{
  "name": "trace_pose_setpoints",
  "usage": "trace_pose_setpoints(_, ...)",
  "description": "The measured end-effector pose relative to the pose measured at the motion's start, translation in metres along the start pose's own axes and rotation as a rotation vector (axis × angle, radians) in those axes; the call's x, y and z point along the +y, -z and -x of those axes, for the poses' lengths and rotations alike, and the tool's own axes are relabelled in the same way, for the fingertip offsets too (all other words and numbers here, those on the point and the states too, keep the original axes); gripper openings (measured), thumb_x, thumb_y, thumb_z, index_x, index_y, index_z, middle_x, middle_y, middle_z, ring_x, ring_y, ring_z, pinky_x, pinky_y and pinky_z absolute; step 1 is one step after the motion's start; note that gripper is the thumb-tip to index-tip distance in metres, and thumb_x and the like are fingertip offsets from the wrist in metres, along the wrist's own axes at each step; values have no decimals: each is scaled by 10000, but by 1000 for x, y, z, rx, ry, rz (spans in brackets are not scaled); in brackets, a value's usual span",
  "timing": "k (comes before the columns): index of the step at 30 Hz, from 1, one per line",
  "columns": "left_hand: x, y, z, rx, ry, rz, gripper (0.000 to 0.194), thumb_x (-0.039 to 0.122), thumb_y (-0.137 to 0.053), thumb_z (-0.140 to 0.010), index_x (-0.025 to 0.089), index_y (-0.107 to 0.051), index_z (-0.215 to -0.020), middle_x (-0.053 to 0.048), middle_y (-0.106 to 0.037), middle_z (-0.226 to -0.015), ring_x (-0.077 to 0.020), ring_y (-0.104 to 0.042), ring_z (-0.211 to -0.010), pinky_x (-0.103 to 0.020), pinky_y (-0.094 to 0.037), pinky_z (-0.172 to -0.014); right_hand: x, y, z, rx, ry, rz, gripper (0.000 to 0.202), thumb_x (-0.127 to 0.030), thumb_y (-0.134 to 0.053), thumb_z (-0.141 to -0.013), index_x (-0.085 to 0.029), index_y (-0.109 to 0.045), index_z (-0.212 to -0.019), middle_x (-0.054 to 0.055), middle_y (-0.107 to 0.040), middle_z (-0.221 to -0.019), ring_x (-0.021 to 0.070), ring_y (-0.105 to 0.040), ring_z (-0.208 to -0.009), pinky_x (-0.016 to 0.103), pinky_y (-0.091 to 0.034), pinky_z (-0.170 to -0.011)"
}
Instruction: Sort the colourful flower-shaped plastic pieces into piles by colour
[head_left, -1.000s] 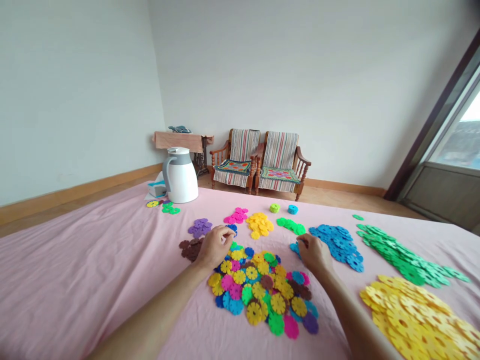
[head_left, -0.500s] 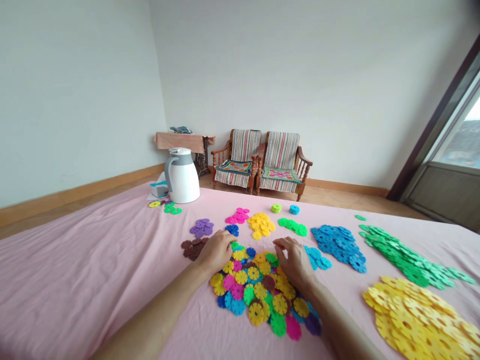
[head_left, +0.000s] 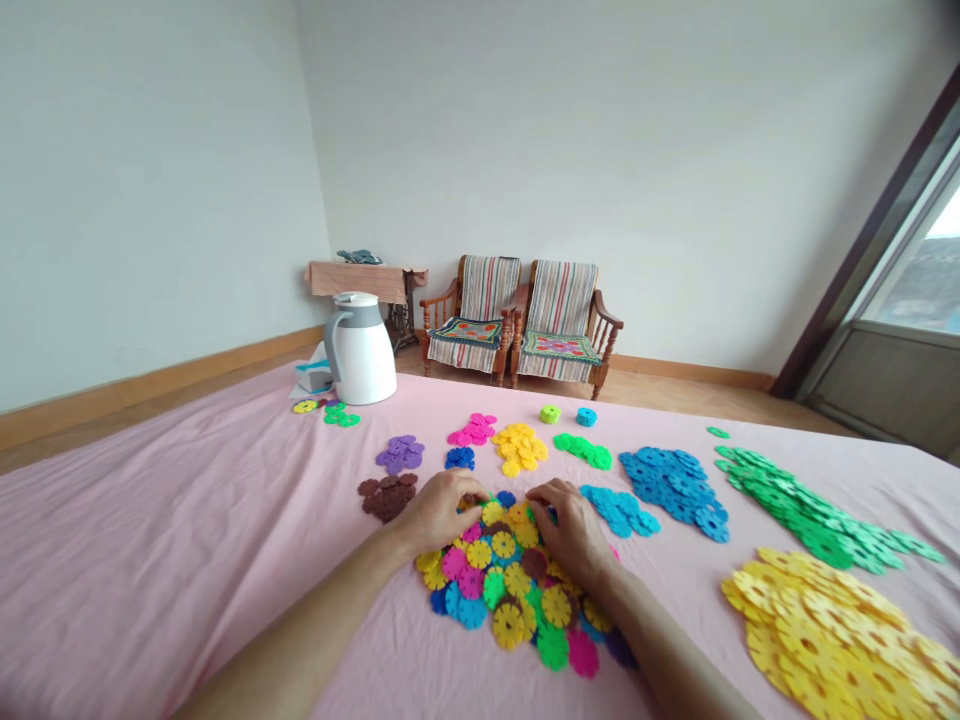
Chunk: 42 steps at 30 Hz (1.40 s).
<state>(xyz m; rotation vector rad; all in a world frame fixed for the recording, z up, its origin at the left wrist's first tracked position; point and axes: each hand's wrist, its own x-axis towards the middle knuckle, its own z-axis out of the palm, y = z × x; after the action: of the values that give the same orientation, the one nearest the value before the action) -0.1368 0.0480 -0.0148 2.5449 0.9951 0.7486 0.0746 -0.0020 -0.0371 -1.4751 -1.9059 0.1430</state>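
A pile of mixed-colour flower-shaped plastic discs [head_left: 504, 545] lies in front of me on the pink cloth. Over its far left edge is my left hand [head_left: 444, 508], fingers curved and apart from the thumb, tips close to the discs. At the far right edge, my right hand [head_left: 568, 522] reaches in with bent, parted fingers, its tips at yellow discs. Neither hand visibly holds a disc, though the fingertips are partly hidden. Beyond the hands sit small single-colour heaps: dark blue discs [head_left: 460, 458], brown discs [head_left: 388, 497], yellow discs [head_left: 520, 448] and light blue discs [head_left: 619, 511].
Larger heaps of blue discs [head_left: 675, 488], green discs [head_left: 814, 510] and yellow discs [head_left: 840, 635] spread to the right. Purple discs [head_left: 401, 454] and pink discs [head_left: 472, 430] lie farther back. A white jug [head_left: 365, 355] stands at the far left; two chairs [head_left: 559, 320] are behind the table.
My right hand has moved left and inward over the pile. My left hand has shifted slightly right and nearer me, uncovering the dark blue heap. The view has moved a little.
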Motion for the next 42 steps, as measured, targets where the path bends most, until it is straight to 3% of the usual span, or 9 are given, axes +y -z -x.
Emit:
trace_pose_setpoints(10, 10, -5, 0, 32, 16, 27, 163, 122, -560, -734, 203, -673, -819, -20, -638, -833, -163, -572, -843, -243, -435, -758, -6, 2, 1, -4, -13, 22, 201, -189, -466, -830, -194, -666, -832, 39, -629, -818, 164, -553, -830, 274, -399, -776)
trace_pose_setpoints(16, 11, -10, 0, 47, 12, 2, 256, 220, -641, -730, 222, -672, -984, -37, -639, -920, -193, -550, -903, -295, -416, -837, -8, 2, 1, -13, -7, 33, 209, -182, -454, -834, -191, -663, -821, 36, -622, -807, 159, -546, -818, 270, -394, -771)
trace_pose_setpoints(25, 16, -13, -2, 62, -27, -63, 156, 194, -528, -825, 199, -682, -846, -24, -665, -819, -166, -564, -816, -275, -408, -788, -14, 1, 1, 26, -25, 35, 208, -196, -457, -824, -201, -658, -879, 53, -640, -899, 190, -546, -886, 315, -382, -826)
trace_pose_setpoints(33, 23, -4, -3, 210, 29, 39, 191, 189, -444, -865, 169, -605, -765, -30, -606, -769, -149, -542, -775, -244, -412, -709, -40, -3, 5, 76, 28, -87, 218, -214, -488, -798, -204, -586, -992, 51, -636, -921, 192, -553, -868, 329, -398, -806)
trace_pose_setpoints(38, 29, -3, -3, 179, -14, 152, 207, 208, -437, -876, 166, -619, -788, -26, -613, -768, -138, -543, -753, -239, -416, -714, -44, -1, 1, 52, -78, -247, 115, -228, -456, -790, -201, -567, -781, 10, -623, -724, 146, -561, -680, 250, -423, -639)
trace_pose_setpoints(42, 16, -5, -4, 270, 56, 128, 204, 215, -439, -869, 165, -614, -777, -24, -605, -763, -136, -547, -723, -234, -417, -687, -14, 12, -9, 101, -309, -135, 98, -239, -489, -728, -201, -572, -692, -8, -613, -602, 135, -543, -536, 235, -368, -513)
